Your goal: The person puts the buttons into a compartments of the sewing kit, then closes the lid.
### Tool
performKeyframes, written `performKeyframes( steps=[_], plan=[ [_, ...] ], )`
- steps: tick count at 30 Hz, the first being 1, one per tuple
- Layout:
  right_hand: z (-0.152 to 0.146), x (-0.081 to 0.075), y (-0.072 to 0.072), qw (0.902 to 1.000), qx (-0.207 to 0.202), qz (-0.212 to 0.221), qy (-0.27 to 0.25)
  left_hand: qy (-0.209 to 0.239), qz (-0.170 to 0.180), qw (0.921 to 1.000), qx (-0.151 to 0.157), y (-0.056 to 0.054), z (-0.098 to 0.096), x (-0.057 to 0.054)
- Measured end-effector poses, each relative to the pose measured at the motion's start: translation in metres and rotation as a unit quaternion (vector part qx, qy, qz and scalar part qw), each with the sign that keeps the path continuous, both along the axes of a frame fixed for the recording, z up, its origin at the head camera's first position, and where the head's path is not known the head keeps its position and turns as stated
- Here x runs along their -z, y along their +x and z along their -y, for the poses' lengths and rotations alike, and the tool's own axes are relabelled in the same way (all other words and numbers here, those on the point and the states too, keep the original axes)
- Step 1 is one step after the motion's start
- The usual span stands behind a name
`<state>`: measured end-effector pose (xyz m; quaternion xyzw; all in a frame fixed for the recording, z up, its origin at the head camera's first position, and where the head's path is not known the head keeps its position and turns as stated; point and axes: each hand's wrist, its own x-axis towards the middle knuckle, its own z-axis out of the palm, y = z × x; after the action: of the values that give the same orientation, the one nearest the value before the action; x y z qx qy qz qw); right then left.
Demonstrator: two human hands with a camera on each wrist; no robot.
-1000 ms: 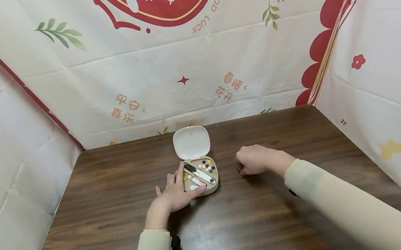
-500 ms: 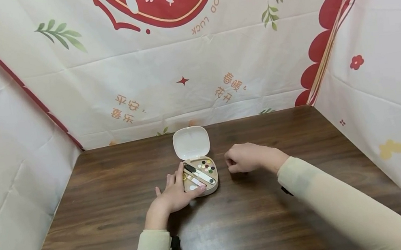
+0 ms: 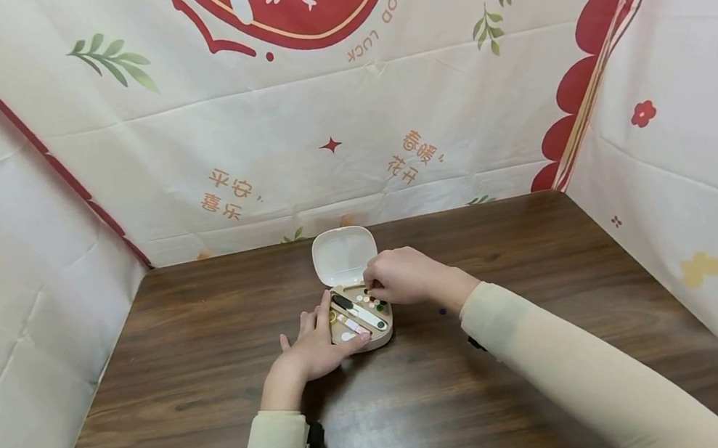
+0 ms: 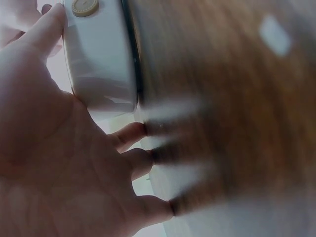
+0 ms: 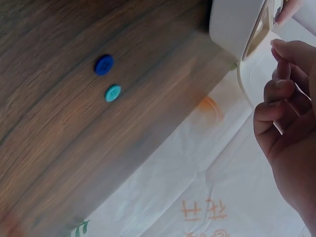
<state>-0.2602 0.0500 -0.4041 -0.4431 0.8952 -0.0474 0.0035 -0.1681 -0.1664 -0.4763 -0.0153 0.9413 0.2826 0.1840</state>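
A small beige-and-white sewing kit box [image 3: 381, 342] stands on the table with its white lid [image 3: 344, 253] raised at the back. Small coloured buttons [image 3: 360, 298] fill one compartment; a slim black-and-white tool [image 3: 360, 312] lies diagonally beside them. My left hand [image 3: 310, 352] rests against the box's left side, fingers spread, the thumb at its front. In the left wrist view, several fingertips [image 4: 140, 129] touch the table. My right hand [image 3: 404, 276] is over the button compartment, fingers curled, thumb and index tips close together. Anything between those tips is hidden.
In the right wrist view, a dark blue button [image 5: 103, 64] and a turquoise button [image 5: 112, 93] lie on the brown wooden table [image 5: 59, 98], right of the box. A white printed cloth [image 3: 296, 128] hangs behind the table's back edge.
My right hand has moved left from the tabletop to the box's button compartment, uncovering a blue button on the table. The left hand and the box have stayed in place.
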Motion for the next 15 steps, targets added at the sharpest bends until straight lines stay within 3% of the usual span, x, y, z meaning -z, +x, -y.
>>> performKeyframes(
  steps=[9,15],
  plan=[
    [0.016,0.015,-0.005,0.9936,-0.028,-0.108,-0.014,-0.002,0.004,1.0,0.0,-0.002,0.001,0.0],
    [0.021,0.018,-0.006,0.9923,-0.038,-0.118,0.0,0.0,0.002,1.0,0.004,-0.002,0.001,0.001]
  ],
)
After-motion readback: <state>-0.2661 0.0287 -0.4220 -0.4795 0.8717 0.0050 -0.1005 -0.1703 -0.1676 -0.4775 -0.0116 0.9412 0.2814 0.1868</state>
